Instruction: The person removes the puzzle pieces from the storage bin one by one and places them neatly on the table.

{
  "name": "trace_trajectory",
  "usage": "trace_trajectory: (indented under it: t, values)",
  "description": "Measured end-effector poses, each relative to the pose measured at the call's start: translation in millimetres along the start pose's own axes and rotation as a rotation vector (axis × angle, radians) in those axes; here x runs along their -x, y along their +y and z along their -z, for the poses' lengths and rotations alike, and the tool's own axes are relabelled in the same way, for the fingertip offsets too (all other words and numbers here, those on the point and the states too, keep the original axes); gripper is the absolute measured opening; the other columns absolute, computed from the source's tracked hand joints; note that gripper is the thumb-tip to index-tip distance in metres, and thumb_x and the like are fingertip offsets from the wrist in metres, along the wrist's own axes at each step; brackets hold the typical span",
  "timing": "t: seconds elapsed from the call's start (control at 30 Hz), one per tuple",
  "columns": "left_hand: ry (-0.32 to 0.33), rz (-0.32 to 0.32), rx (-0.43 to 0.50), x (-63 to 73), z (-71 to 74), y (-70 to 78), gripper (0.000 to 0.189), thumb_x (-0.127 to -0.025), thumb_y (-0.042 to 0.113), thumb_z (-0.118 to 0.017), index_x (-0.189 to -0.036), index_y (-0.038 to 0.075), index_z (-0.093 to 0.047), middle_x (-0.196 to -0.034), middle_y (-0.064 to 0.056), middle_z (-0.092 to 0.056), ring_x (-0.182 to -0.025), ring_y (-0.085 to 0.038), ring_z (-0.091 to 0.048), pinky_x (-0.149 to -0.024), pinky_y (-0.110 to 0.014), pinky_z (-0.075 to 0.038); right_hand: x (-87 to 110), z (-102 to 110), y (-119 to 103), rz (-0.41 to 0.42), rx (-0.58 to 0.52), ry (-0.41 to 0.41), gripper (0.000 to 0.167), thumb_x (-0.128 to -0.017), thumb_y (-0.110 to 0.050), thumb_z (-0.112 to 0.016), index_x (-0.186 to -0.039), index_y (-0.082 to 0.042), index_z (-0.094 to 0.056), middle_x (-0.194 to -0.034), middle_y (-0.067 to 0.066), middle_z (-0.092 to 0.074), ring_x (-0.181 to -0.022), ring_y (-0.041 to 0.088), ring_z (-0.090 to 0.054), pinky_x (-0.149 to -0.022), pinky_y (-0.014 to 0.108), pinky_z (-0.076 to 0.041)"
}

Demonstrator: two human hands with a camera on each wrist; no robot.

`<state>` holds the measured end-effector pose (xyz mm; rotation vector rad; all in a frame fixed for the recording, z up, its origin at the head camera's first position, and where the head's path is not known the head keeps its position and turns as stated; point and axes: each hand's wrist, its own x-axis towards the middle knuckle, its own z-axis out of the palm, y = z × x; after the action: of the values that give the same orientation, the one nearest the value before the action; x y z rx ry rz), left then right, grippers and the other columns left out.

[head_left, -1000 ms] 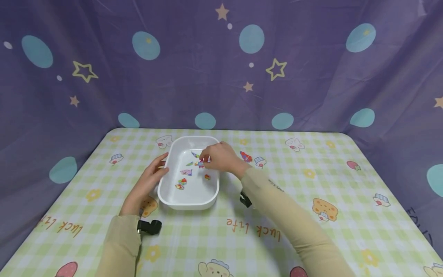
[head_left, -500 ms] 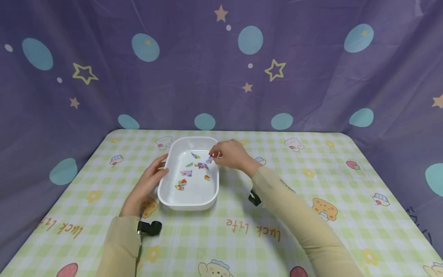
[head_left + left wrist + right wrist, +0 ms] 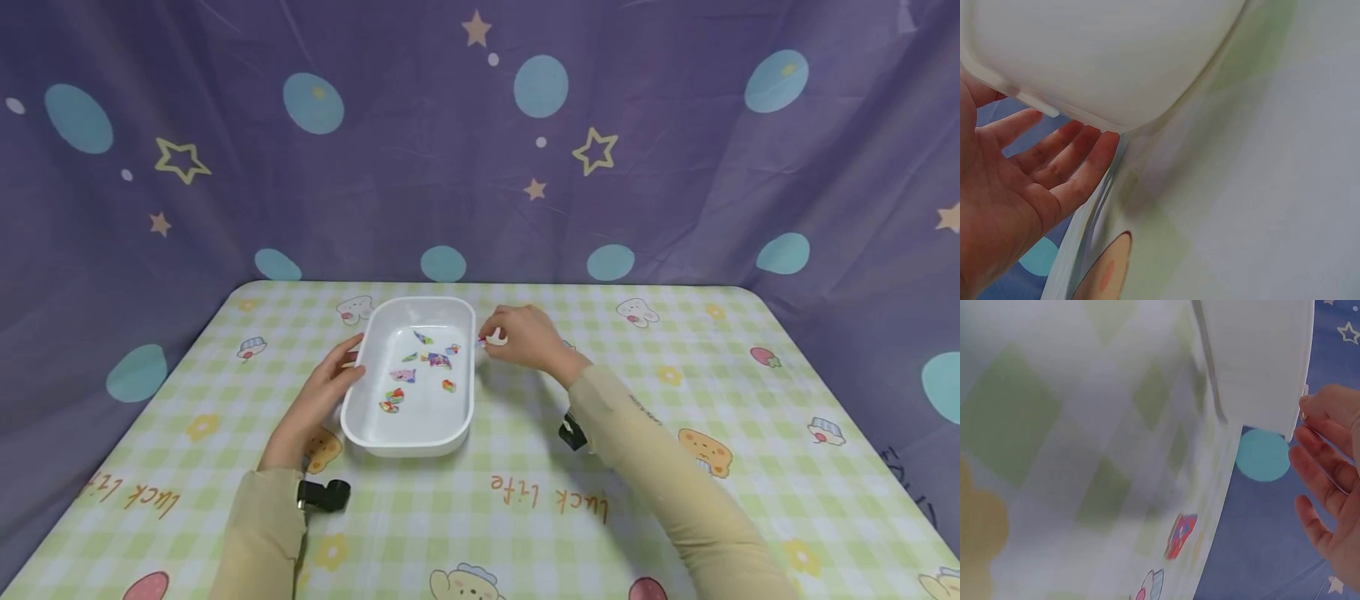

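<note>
My left hand (image 3: 327, 387) rests its straight fingers against the left side of a white rounded tray (image 3: 406, 446); the left wrist view shows the fingertips at the tray's edge. Just off the right rim, my right hand (image 3: 523, 337) pinches a small colourful flat piece (image 3: 482, 342) between thumb and forefinger, mostly covered by the fingers. Several similar pieces lie spread in the tray, among them a pink and purple one (image 3: 403, 376), a blue and red one (image 3: 437, 360) and a green sliver (image 3: 423, 337).
A red piece with blue marks (image 3: 1180, 536) lies on the table right of the tray, hidden behind the right hand in the head view. A green checked cloth (image 3: 600, 450) with cartoon prints covers the table. Behind hangs a purple curtain (image 3: 420, 183).
My right hand has moved from inside the tray to the right, over and past its rim, with the small piece pinched. The left hand and the tray have stayed put.
</note>
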<state>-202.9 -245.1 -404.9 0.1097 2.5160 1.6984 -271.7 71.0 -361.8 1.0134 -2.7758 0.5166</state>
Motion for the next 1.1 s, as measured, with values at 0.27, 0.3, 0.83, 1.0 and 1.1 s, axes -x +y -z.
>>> trace_trajectory:
  t: [0.27,0.3,0.83,1.0,1.1]
  values:
    - [-0.003,-0.015,0.004,-0.2,-0.8,-1.2,0.057,-0.096,0.030,-0.045,-0.146,0.024,-0.019,-0.138,-0.018,-0.034,-0.117,-0.034,-0.041,-0.087,-0.039,-0.043,7.7,2,16,-0.057,0.004,-0.025,0.018,-0.078,-0.025,-0.064,-0.094,-0.024,-0.071,-0.091,-0.008,-0.065,-0.082,0.013,-0.061,-0.068,0.028,-0.046]
    - [-0.003,-0.014,0.005,-0.4,-0.9,-1.3,0.057,-0.096,0.030,-0.045,-0.146,0.024,-0.018,-0.138,-0.018,-0.034,-0.117,-0.034,-0.042,-0.087,-0.039,-0.043,8.8,3,18,-0.068,-0.001,-0.024,0.018,-0.078,-0.025,-0.064,-0.094,-0.024,-0.071,-0.090,-0.008,-0.065,-0.081,0.012,-0.061,-0.068,0.028,-0.046]
    - [-0.011,-0.007,-0.007,0.6,1.1,-0.9,0.058,-0.095,0.031,-0.045,-0.146,0.025,-0.018,-0.138,-0.018,-0.033,-0.118,-0.034,-0.041,-0.089,-0.042,-0.041,28.1,-7,56,-0.262,-0.037,-0.036,0.020,-0.077,-0.026,-0.067,-0.096,-0.022,-0.071,-0.087,-0.008,-0.067,-0.073,0.010,-0.059,-0.065,0.030,-0.045]
    - [-0.005,-0.007,-0.009,-0.2,0.9,0.1,0.058,-0.095,0.032,-0.045,-0.146,0.026,-0.018,-0.139,-0.017,-0.033,-0.118,-0.033,-0.041,-0.090,-0.043,-0.041,33.9,-8,69,-0.292,-0.062,-0.069,0.018,-0.079,-0.026,-0.068,-0.095,-0.019,-0.071,-0.087,-0.004,-0.069,-0.072,0.011,-0.060,-0.067,0.031,-0.046]
    - [-0.007,-0.004,0.000,-0.3,0.4,-0.1,0.058,-0.095,0.031,-0.046,-0.146,0.026,-0.018,-0.139,-0.018,-0.033,-0.118,-0.033,-0.041,-0.091,-0.044,-0.041,37.5,-9,76,-0.308,-0.082,-0.082,0.017,-0.079,-0.025,-0.067,-0.094,-0.016,-0.071,-0.086,-0.001,-0.069,-0.070,0.012,-0.060,-0.068,0.032,-0.047]
